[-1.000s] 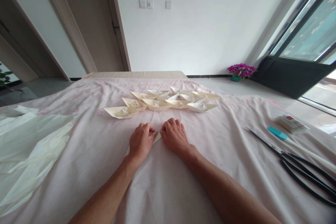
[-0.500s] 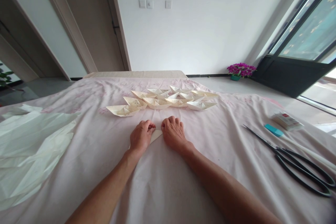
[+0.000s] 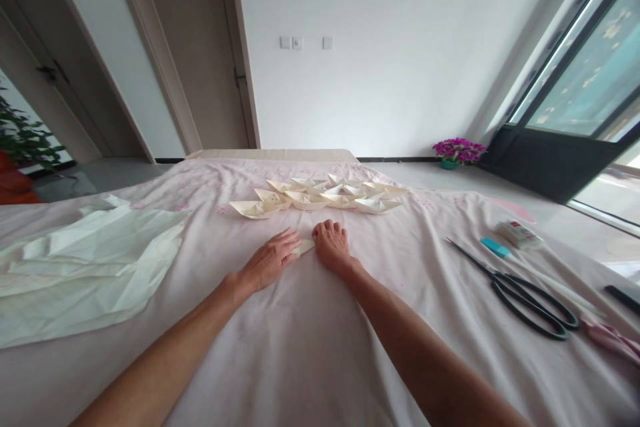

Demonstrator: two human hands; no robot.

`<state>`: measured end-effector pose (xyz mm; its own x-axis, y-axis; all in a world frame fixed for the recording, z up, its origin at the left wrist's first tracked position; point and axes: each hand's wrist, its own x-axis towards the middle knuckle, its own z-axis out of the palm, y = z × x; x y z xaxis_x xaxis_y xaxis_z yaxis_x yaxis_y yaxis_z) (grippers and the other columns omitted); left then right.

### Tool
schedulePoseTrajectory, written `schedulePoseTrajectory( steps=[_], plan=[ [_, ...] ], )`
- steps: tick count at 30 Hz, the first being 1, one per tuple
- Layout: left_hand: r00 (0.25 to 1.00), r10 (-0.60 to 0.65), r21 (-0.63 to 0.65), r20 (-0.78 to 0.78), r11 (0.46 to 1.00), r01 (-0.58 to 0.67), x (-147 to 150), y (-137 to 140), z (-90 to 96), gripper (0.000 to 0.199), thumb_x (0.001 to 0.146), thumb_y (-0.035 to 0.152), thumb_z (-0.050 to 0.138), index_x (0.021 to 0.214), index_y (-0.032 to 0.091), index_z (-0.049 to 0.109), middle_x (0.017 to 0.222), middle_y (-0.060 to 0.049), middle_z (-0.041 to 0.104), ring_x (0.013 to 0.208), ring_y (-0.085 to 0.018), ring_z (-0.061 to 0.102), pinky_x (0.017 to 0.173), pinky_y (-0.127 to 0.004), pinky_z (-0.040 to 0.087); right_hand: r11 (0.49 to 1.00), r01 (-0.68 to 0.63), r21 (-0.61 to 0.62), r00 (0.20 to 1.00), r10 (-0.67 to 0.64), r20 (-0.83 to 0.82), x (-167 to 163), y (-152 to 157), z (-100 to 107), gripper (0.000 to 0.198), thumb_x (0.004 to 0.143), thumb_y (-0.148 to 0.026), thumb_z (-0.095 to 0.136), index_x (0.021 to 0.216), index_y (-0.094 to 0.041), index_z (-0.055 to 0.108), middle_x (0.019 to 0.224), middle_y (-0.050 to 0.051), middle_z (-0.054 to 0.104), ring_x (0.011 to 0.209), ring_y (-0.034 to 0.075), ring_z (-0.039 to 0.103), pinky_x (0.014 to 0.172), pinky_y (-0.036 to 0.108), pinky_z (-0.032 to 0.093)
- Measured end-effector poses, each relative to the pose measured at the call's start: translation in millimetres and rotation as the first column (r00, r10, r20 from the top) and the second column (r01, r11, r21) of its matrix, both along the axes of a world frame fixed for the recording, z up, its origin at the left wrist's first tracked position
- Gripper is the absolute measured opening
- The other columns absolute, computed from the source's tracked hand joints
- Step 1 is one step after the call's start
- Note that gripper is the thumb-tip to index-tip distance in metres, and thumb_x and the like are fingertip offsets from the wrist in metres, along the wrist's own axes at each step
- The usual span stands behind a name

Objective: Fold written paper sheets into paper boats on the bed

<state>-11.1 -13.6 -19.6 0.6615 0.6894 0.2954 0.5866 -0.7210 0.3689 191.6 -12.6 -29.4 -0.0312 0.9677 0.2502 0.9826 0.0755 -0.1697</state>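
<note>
One folded paper [image 3: 305, 247] lies crosswise: one end under the left hand [image 3: 270, 260], fingers loosely spread; the other equally close, at the right hand [image 3: 331, 245], fingers curled, grip unclear.

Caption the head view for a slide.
Left hand and right hand at a paper piece on pinkish cloth, paper boats beyond.

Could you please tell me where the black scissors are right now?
In the head view, the black scissors lie on the pale pink cloth at the right, beside the blue-headed tool and to the right of the right hand.
</note>
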Motion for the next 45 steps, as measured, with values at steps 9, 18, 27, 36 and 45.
schedulePoseTrajectory(
  steps=[9, 18, 27, 36, 45],
  plan=[
    [0.939, 0.063, 0.060, -0.339, 0.997, -0.045, -23, -32, -16.7, 0.066, 0.094, 0.056, 0.021, 0.148, 0.018, 0.023, 0.155, -0.009, 0.020, 0.143, -0.022, 0.015, 0.115, -0.040, 0.013, 1.000, 0.016, -0.005, 1.000, -0.016, 0.014, -3, -5, 4, 0.022, 0.096, -0.029, 0.035, 0.105, -0.024, 0.055, 0.110, 0.008, 0.050, 0.101, 0.022, 0.041, 0.083, 0.034, 0.028],
    [0.926, 0.126, 0.055, -0.357, 0.992, -0.114, -47, -57, -11.1, 0.063, 0.095, 0.054, 0.026, 0.148, 0.019, 0.025, 0.155, -0.008, 0.021, 0.143, -0.021, 0.015, 0.115, -0.039, 0.014, 0.999, 0.030, -0.037, 0.999, -0.031, -0.039, -4, -4, 7, 0.024, 0.094, -0.032, 0.039, 0.111, -0.026, 0.056, 0.115, 0.007, 0.049, 0.106, 0.022, 0.041, 0.087, 0.035, 0.029],
    [0.920, 0.163, 0.068, -0.358, 0.987, -0.148, -47, -65, -10.1, 0.060, 0.095, 0.048, 0.031, 0.147, 0.018, 0.027, 0.154, -0.008, 0.024, 0.142, -0.023, 0.018, 0.115, -0.041, 0.015, 0.997, 0.054, -0.064, 0.991, -0.061, -0.118, -5, -2, 7, 0.043, 0.083, -0.060, 0.048, 0.108, -0.027, 0.058, 0.115, 0.005, 0.049, 0.110, 0.023, 0.040, 0.092, 0.037, 0.028],
    [0.918, 0.233, 0.075, -0.320, 0.973, -0.220, -26, -55, 16.4, 0.032, 0.090, 0.036, 0.050, 0.118, 0.025, 0.058, 0.126, -0.008, 0.059, 0.119, -0.023, 0.051, 0.102, -0.037, 0.035, 0.992, 0.082, -0.091, 0.985, -0.095, -0.145, -4, 2, 8, 0.029, 0.086, -0.044, 0.049, 0.106, -0.027, 0.060, 0.113, 0.006, 0.051, 0.108, 0.024, 0.042, 0.089, 0.037, 0.029],
    [0.898, 0.333, 0.174, -0.287, 0.940, -0.292, 15, -29, 4.8, 0.039, 0.089, 0.035, 0.052, 0.127, 0.030, 0.053, 0.123, -0.009, 0.056, 0.109, -0.027, 0.053, 0.090, -0.037, 0.042, 0.995, 0.083, -0.062, 0.977, -0.093, -0.189, 0, 1, 7, 0.024, 0.088, -0.039, 0.048, 0.106, -0.028, 0.060, 0.113, 0.004, 0.052, 0.108, 0.021, 0.043, 0.088, 0.034, 0.029]
  ],
)
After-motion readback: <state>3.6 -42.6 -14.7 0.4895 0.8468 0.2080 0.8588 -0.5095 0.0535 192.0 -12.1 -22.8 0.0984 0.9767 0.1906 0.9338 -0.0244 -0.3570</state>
